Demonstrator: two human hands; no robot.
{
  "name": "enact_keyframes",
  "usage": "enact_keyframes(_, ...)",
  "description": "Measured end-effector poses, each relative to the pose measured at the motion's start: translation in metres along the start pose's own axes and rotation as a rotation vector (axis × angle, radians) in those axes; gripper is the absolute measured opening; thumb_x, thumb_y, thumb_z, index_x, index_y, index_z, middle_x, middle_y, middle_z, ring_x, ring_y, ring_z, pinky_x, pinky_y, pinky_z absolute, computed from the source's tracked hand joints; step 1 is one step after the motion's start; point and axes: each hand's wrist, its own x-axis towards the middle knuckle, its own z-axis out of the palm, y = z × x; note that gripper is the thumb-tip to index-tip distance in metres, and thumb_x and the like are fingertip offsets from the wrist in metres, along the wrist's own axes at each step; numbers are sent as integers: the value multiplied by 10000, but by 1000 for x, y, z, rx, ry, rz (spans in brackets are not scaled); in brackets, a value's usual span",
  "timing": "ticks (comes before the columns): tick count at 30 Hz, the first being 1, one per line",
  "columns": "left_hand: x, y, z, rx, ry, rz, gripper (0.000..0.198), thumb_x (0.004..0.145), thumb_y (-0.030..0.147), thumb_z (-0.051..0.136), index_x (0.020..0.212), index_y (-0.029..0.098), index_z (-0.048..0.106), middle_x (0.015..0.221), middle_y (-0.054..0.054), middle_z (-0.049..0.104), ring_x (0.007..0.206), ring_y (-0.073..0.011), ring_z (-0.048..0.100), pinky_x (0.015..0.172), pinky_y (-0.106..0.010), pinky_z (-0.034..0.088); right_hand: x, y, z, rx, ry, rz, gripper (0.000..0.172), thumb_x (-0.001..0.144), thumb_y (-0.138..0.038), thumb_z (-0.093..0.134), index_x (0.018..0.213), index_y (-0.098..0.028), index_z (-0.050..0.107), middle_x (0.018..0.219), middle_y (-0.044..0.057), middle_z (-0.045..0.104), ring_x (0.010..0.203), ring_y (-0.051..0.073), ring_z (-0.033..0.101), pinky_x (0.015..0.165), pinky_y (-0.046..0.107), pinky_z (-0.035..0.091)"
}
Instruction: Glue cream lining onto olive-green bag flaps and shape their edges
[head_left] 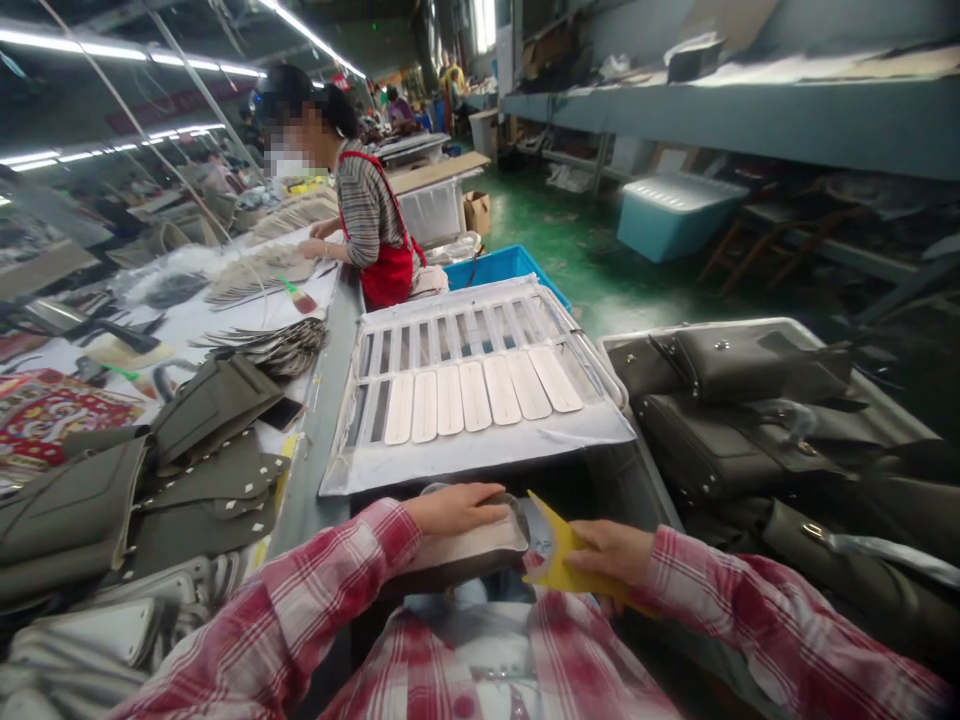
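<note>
One piece is covered by flat left hand, prob for steadiness, yellow card pinched beside it in right hand.

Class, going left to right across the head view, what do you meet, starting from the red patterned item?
Red patterned item → fanned stack → left hand → right hand, holding a yellow piece → dark bags.

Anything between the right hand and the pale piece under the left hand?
Yes: the yellow sheet, gripped by the right hand, stands between that hand and the pale piece, on which the left hand rests.
</note>
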Motion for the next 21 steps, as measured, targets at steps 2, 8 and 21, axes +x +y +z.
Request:
enact_keyframes(2, -9, 4, 7, 72, 69, 17, 871, 739, 614, 580, 1417, 157, 278, 1425, -138, 374, 1272, -277, 392, 1076, -389, 284, 4, -1, 3, -3, -44, -8, 415, 812, -496, 545, 1033, -164, 430, 786, 63, 631, 463, 133, 580, 391, 205, 418)
enact_keyframes(8, -11, 15, 27, 284, 164, 15, 991, 622, 441, 730, 1399, 94, 221, 1402, -220, 356, 1271, -332, 375, 1049, -443, 315, 18, -20, 4, -92, -94, 78, 197, 912, -330, 423, 1023, -168, 445, 649, 25, 628, 455, 136, 583, 411, 193, 436)
enact_keyframes(21, -12, 1, 22, 240, 174, 211, 1051, 628, 263, 692, 1447, 130, 46, 1442, -182, 289, 1292, -297, 329, 1077, -416, 275, 27, -27, 18, -69, 50, 151, 130, 909, -304, 375, 921, -186, 429, 523, -15, 566, 307, 101, 465, 298, 181, 361)
